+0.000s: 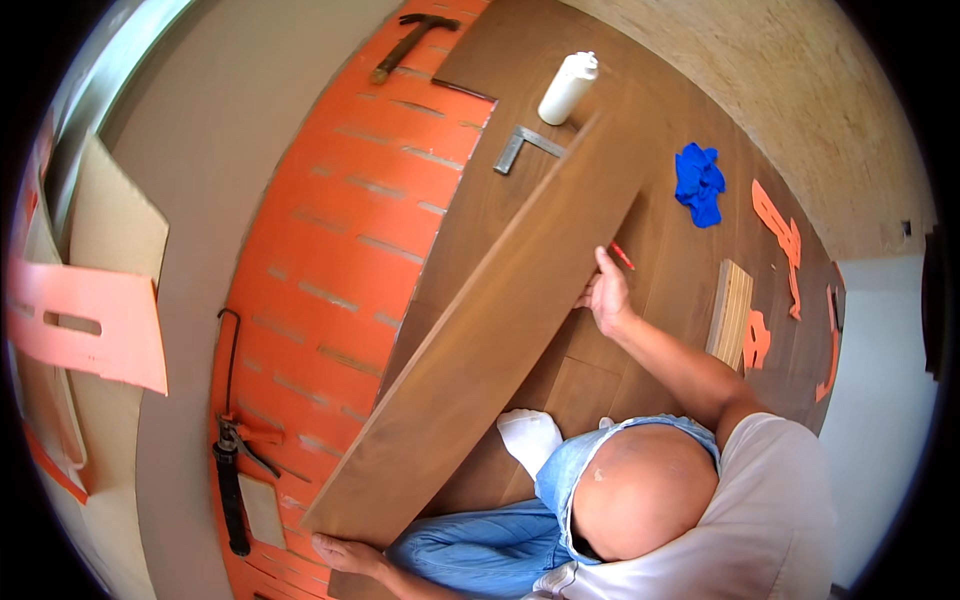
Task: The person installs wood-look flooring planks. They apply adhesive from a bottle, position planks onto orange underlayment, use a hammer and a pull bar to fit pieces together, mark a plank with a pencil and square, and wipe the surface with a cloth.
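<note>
A long dark brown floor plank (500,320) runs diagonally from lower left to upper right, tilted up over the laid wood floor (680,270). My left hand (345,552) grips the plank's near end at the bottom of the view. Around mid-length, my right hand (607,295) holds the plank's right edge. A short red pencil (622,256) shows just beyond the right fingers; whether the hand holds it is unclear. My knee in torn blue jeans (630,490) and a white sock (530,438) sit beside the plank.
Orange slotted underlay (340,250) covers the floor to the left, with a caulking gun (232,480) and a hammer (410,42) on it. A white bottle (568,87), metal square (525,147), blue gloves (698,183), stacked plank offcuts (730,312) and orange scraps (780,230) lie on the wood.
</note>
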The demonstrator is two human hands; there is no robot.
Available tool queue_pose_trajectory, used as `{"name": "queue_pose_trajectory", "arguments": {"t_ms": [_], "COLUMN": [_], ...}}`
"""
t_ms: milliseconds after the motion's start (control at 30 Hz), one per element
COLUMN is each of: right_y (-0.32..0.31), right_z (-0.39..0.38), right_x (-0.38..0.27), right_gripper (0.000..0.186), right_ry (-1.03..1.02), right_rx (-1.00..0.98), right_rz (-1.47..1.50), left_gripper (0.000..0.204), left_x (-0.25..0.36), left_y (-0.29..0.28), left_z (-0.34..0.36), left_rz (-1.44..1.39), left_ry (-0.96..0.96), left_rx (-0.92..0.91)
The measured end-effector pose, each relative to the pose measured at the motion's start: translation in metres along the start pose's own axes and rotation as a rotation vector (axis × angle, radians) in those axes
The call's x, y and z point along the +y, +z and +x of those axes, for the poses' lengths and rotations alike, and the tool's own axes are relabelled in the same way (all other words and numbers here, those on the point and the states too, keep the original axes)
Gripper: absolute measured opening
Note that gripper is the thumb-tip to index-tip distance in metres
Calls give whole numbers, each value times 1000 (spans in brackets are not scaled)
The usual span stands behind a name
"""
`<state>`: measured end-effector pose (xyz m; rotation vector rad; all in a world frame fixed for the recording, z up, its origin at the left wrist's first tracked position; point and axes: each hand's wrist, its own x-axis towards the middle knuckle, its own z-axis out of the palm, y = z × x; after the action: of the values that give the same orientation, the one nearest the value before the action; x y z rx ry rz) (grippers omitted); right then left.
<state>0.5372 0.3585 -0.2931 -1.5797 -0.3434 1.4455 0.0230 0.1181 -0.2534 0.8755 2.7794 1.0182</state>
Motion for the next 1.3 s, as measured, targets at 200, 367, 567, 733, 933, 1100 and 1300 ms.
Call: {"name": "queue_pose_trajectory", "arguments": {"t_ms": [200,367,567,733,933,1100,1300], "right_y": [3,13,5,-8,10,40,112], "right_z": [8,1,1,5,-9,-1,37], "right_x": [22,16,6,8,-1,5,-9], "right_gripper": [55,79,78,40,33,39,45], "right_ry": [-161,-193,-184,-180,-255,-249,-181], "right_rx": [164,214,226,170,87,-41,-315], "right_rz": [-125,-88,-165,-153,-156,-219,-365], "left_gripper": [55,57,56,56,55,59,62], "left_x": [-19,-14,-27,-29,-21,-51,-80], "left_y": [-2,4,9,11,9,-1,-9], "left_z": [-6,-7,-1,-4,-1,9,17], "left_rz": [-29,-41,-24,-39,-62,-60,-41], "left_ry": [0,97,59,49,-23,-170,-282], "left_rx": [18,18,-55,-1,13,20,25]}}
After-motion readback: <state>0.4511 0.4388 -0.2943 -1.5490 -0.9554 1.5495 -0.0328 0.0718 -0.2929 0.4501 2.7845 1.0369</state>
